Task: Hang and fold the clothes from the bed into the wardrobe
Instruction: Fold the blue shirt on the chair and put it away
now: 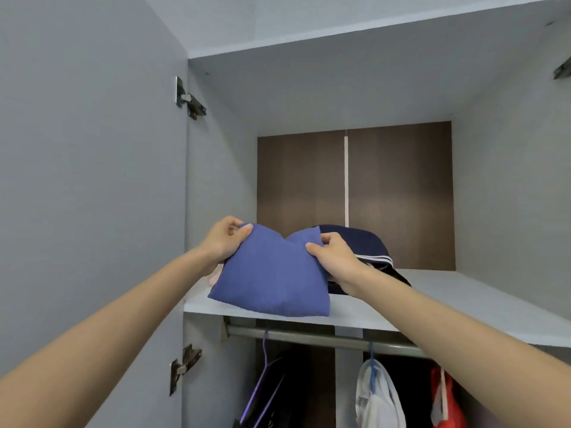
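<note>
Wardrobe shelf (448, 299) up high; left grip (227, 240) and right grip (336, 261) each pinch the folded blue garment (272, 279) between them.

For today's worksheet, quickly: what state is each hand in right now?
Left hand: closed, pinching the blue cloth at its upper left corner.
Right hand: closed, gripping the same cloth at its upper right edge.

blue folded garment (272, 273): soft matt cloth
navy garment (358, 242): dark cloth, white striped trim
shelf (432, 301): smooth matt grey laminate
back panel (398, 193): brown wood grain
rail (309, 336): dull brushed metal
hinges (188, 101): metal
</note>
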Demonstrator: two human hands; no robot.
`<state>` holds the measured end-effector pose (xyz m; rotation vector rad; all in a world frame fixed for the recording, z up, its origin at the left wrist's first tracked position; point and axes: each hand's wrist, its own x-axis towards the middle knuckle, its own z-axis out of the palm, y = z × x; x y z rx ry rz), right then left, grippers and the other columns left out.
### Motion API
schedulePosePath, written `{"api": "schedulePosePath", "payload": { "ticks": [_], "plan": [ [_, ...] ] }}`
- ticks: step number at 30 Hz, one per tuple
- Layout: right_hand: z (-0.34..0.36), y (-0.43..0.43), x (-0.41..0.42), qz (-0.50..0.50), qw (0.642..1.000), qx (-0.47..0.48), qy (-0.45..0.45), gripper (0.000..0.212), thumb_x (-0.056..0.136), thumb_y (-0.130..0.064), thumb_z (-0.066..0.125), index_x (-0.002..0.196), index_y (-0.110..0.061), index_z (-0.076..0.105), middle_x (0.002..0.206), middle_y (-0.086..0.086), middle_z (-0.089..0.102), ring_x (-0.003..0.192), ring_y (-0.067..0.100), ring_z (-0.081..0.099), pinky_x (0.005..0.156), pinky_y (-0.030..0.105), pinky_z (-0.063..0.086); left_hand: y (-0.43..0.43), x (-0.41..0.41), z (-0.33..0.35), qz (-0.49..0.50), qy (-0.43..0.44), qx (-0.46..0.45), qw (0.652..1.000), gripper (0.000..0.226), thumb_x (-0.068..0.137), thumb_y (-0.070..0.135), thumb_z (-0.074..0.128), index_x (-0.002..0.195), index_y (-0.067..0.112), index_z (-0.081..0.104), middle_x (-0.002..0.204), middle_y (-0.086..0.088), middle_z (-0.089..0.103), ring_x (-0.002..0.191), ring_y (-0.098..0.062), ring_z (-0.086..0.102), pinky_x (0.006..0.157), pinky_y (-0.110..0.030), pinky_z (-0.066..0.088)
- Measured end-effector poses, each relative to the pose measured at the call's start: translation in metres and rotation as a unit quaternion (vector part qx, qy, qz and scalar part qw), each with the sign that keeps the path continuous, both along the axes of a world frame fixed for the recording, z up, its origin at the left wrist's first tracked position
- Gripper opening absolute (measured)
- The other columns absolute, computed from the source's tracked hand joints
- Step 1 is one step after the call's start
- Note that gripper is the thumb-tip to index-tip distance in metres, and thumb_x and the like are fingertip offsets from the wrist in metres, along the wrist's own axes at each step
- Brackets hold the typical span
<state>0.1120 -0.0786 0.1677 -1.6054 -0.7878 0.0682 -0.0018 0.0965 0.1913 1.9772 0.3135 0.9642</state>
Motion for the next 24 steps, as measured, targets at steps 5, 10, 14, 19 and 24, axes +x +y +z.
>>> {"api": "schedulePosePath", "payload": {
  "ticks": [5,10,14,19,24],
  "plan": [
    [0.012,0.066,0.055,0.007,1.0,-0.024,0.011,0.036,0.094,-0.013,0.053,0.128,-0.008,0.04,0.119,0.007,0.058,0.106,0.023,0.061,0.079,0.034,0.054,0.065,0.056,0.004,0.033,0.019,0.012,0.999,0.019,0.099,0.031,0.051,0.1,0.012,0.051,0.082,-0.002,0.054,0.067,-0.013,0.051,0.055,-0.023,0.038],
    [0.017,0.125,0.099,-0.016,0.997,-0.061,-0.048,0.04,0.095,-0.011,0.05,0.13,-0.01,0.031,0.111,0.002,0.051,0.103,0.021,0.057,0.079,0.031,0.051,0.132,0.122,0.003,0.092,0.026,0.044,0.994,0.014,0.099,0.024,0.051,0.094,0.011,0.048,0.081,-0.003,0.05,0.08,-0.021,0.048,0.065,-0.028,0.036],
    [0.025,0.166,0.126,-0.049,0.984,-0.117,-0.124,0.05,0.098,-0.009,0.044,0.141,-0.012,0.018,0.114,0.007,0.049,0.094,0.021,0.054,0.069,0.027,0.046,0.174,0.167,0.005,0.141,0.05,0.041,0.988,0.017,0.1,0.023,0.048,0.096,0.008,0.055,0.102,-0.016,0.062,0.096,-0.029,0.058,0.082,-0.032,0.042],
    [0.016,0.204,0.149,-0.093,0.961,-0.198,-0.17,0.062,0.097,-0.003,0.04,0.148,-0.012,0.006,0.103,0.008,0.048,0.09,0.025,0.049,0.066,0.027,0.04,0.199,0.199,-0.007,0.206,0.111,0.173,0.957,0.027,0.101,0.029,0.045,0.111,0.008,0.059,0.115,-0.013,0.064,0.109,-0.032,0.057,0.091,-0.038,0.045],
    [0.005,0.215,0.156,-0.138,0.89,-0.341,-0.272,0.058,0.096,-0.004,0.044,0.147,-0.009,0.017,0.14,0.018,0.029,0.114,0.037,0.049,0.089,0.037,0.043,0.196,0.211,-0.026,0.239,0.188,0.383,0.872,0.023,0.102,0.019,0.04,0.119,0.01,0.052,0.124,-0.012,0.054,0.115,-0.031,0.054,0.086,-0.04,0.044]
  ]
}}
